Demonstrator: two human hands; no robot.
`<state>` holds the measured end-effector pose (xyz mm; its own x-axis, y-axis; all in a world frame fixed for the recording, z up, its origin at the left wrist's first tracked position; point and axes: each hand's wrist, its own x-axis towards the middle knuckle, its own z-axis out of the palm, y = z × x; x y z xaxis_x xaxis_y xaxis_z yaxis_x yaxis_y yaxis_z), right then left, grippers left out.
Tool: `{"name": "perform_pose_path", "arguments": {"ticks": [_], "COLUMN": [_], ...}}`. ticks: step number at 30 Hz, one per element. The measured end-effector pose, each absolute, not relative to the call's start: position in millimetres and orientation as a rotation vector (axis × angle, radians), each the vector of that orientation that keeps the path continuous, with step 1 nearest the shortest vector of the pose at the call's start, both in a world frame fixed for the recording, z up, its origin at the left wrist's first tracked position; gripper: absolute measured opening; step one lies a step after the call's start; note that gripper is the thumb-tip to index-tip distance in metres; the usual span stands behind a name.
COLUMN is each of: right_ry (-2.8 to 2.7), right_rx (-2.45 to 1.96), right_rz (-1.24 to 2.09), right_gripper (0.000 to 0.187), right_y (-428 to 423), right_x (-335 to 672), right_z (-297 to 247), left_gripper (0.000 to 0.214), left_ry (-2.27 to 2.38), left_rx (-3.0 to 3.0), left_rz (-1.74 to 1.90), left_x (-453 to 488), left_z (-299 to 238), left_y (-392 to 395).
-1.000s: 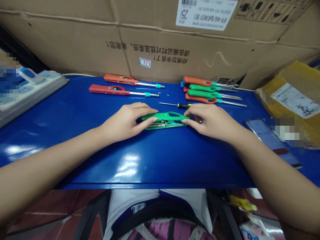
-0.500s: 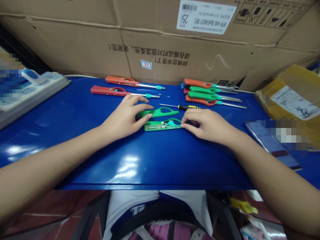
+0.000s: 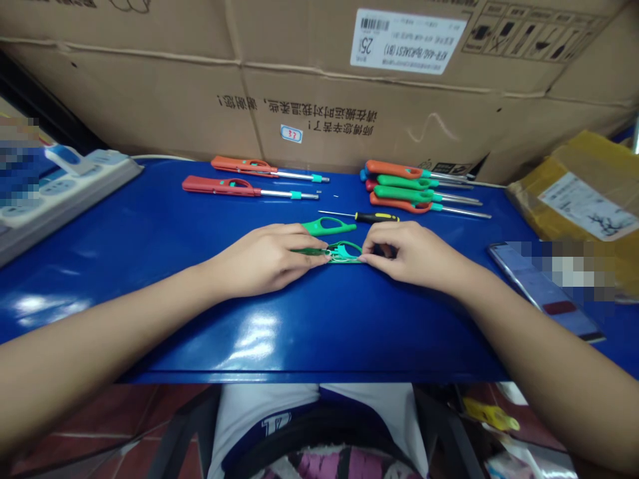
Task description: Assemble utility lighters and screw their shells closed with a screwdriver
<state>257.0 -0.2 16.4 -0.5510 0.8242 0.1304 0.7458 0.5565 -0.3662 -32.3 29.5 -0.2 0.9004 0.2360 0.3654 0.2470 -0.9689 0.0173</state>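
An opened green lighter half (image 3: pixel 344 253), with a teal trigger and thin wires inside, lies on the blue table. My left hand (image 3: pixel 274 259) is closed on its left part, thumb and fingertips at the inner parts. At the right end, my right hand (image 3: pixel 407 246) pinches the same half with thumb and forefinger. Just behind lies the loose green cover half (image 3: pixel 332 227), its left end hidden by my left hand. A screwdriver (image 3: pixel 377 217) with a black and yellow handle rests behind my right hand.
Two red-orange lighters (image 3: pixel 224 186) lie at the back left, and several coloured lighters (image 3: pixel 407 193) are piled at the back right. A power strip (image 3: pixel 64 186) stands left. On the right are a phone (image 3: pixel 544 289) and a taped parcel (image 3: pixel 589 199). A large carton (image 3: pixel 164 100) walls the back.
My left hand has moved from the loose cover half down and right onto the opened lighter half, closing its fingers there. My right hand has stayed at the right end.
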Motion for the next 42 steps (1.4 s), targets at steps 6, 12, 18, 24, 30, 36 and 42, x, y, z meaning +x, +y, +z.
{"name": "perform_pose_path", "arguments": {"ticks": [6, 12, 18, 24, 30, 36, 42], "right_ry": [-2.518, -2.499, -2.495, -2.590, -2.637, -2.642, -2.632], "right_rx": [-1.290, -1.282, -1.132, -1.025, -1.070, -1.061, -1.052], "right_rz": [0.378, 0.360, 0.365, 0.403, 0.383, 0.390, 0.398], "right_gripper": [0.009, 0.006, 0.005, 0.015, 0.020, 0.021, 0.021], "right_y": [-1.3, -0.7, -4.2, -6.6, -7.0, -6.8, -7.4], "right_x": [258.1, 259.1, 258.4, 258.6, 259.4, 258.5, 258.3], "right_z": [16.9, 14.7, 17.4, 20.8, 24.2, 24.4, 24.3], "left_gripper": [0.033, 0.032, 0.025, 0.035, 0.045, 0.044, 0.041], "left_ry": [-0.384, -0.384, -0.373, -0.428, -0.492, -0.468, -0.505], "left_rx": [-3.087, -3.150, -3.094, -3.108, -3.118, -3.150, -3.210], "left_rz": [-0.601, -0.789, -0.901, -0.676, -0.510, -0.535, -0.584], "left_x": [-35.2, -36.6, -38.2, -31.2, -24.8, -23.8, -23.9], "left_z": [-2.6, -1.8, 2.9, 3.2, -1.1, -2.4, -3.4], "left_y": [33.9, 36.0, 36.2, 27.7, 22.0, 23.6, 23.9]}}
